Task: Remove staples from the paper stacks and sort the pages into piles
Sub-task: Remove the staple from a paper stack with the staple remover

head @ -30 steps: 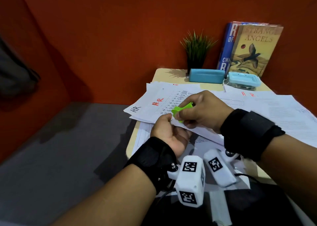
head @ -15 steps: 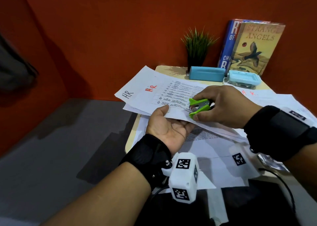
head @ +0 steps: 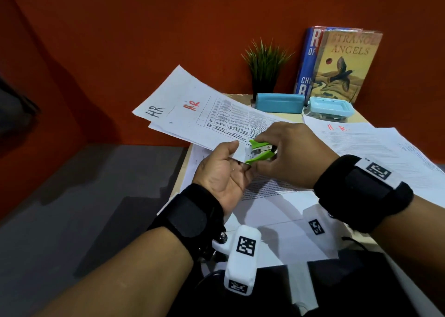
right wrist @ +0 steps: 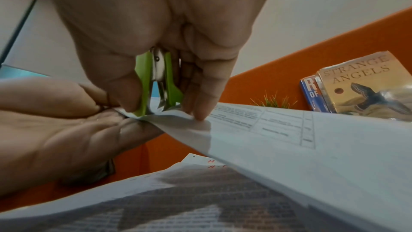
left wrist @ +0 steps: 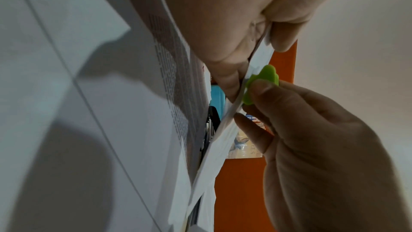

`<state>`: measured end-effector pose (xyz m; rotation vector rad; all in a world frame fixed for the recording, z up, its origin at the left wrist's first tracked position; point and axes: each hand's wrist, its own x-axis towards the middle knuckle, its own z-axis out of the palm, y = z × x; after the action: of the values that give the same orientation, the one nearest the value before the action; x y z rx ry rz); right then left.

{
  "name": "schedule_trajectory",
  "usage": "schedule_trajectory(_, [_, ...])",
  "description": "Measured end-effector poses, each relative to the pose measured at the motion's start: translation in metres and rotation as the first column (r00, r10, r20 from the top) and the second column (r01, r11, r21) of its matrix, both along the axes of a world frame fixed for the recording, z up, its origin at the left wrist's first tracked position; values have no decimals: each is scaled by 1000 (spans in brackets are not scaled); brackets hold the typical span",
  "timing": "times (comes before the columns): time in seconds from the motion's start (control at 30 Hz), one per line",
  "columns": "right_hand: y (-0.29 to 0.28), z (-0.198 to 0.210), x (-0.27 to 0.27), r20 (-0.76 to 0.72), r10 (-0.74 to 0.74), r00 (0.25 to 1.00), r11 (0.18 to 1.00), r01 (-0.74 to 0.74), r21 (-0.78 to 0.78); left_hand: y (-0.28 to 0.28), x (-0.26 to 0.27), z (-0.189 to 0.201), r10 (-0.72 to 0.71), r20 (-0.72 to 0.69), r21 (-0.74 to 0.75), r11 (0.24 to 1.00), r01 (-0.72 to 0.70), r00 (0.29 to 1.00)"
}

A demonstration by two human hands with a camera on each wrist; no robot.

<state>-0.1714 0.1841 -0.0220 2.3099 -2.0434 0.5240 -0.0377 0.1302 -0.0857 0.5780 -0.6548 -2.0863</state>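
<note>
My left hand (head: 237, 154) lies palm up and pinches the near corner of a lifted paper stack (head: 192, 116), marked "HR" in black and "H-R" in red. In the left wrist view the thumb and fingers of that hand (left wrist: 256, 45) clamp the paper's edge. My right hand (head: 271, 156) grips a green staple remover (head: 260, 158) right beside the left thumb. In the right wrist view the staple remover (right wrist: 169, 84) points down with its metal claws on the paper stack's corner (right wrist: 267, 130). The staple itself is not visible.
More printed pages (head: 375, 148) cover the small table (head: 243, 96); its left edge drops to grey floor. At the back stand a small plant (head: 265, 68), a blue stapler (head: 279, 103), a blue-lidded box (head: 328, 107) and two books (head: 346, 64) against the orange wall.
The stack has been lifted off the table and tilted up to the left. My left hand turned palm up under its corner, and the staple remover opened and came down onto that corner.
</note>
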Motion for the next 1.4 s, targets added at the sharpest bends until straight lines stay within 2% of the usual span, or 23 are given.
schedule_trajectory(0.33, [-9,0,5,-142,-71,987,995,80,62,4,-5,2,79,39,13,997,-80,996])
schedule_trajectory(0.57, [-14,-4,5,-157,-47,986,996,58,64,6,-9,1,114,59,58,991,-118,992])
schedule_trajectory(0.63, [-14,-5,3,-116,-43,992,995,53,85,5,-9,1,94,34,83,992,-96,995])
schedule_trajectory(0.7, [-14,-5,0,63,-112,992,989,104,106,5,-8,0,56,-6,130,990,-55,998])
schedule_trajectory(0.73, [-15,-6,-2,235,-164,958,980,131,147,4,-7,-1,37,-27,160,987,-32,999])
schedule_trajectory(0.77, [-15,-6,-3,451,-214,866,969,129,212,3,-7,0,22,-45,189,982,-13,999])
schedule_trajectory(0.8, [-14,-7,-5,642,-253,724,958,95,270,3,-7,0,16,-62,218,976,-3,998])
schedule_trajectory(0.83, [-14,-8,-6,763,-283,582,950,59,307,3,-7,1,18,-75,245,970,1,997])
schedule_trajectory(0.87, [-14,-9,-7,828,-304,471,944,34,327,3,-8,3,20,-87,269,963,4,996])
schedule_trajectory(0.93, [-15,-10,-8,888,-321,329,940,0,340,2,-9,6,12,-100,297,955,18,995])
schedule_trajectory(1.13, [-18,-4,-16,945,-325,36,946,-8,325,-2,-6,7,26,-108,362,932,15,994])
schedule_trajectory(1.17, [-18,-2,-18,949,-312,42,950,6,312,-3,-5,5,31,-104,360,933,9,994])
schedule_trajectory(1.2, [-17,0,-18,951,-296,94,955,21,295,-3,-4,3,26,-98,351,936,11,995])
schedule_trajectory(1.27, [-13,2,-11,930,-259,261,965,26,261,-5,-5,-1,15,-77,340,940,12,997])
schedule_trajectory(1.33, [-10,3,3,858,-202,472,975,15,221,-5,-7,-2,10,-69,339,941,14,998])
schedule_trajectory(1.4, [-10,4,12,619,-105,778,991,28,133,-1,-8,-1,-3,-88,318,947,31,996])
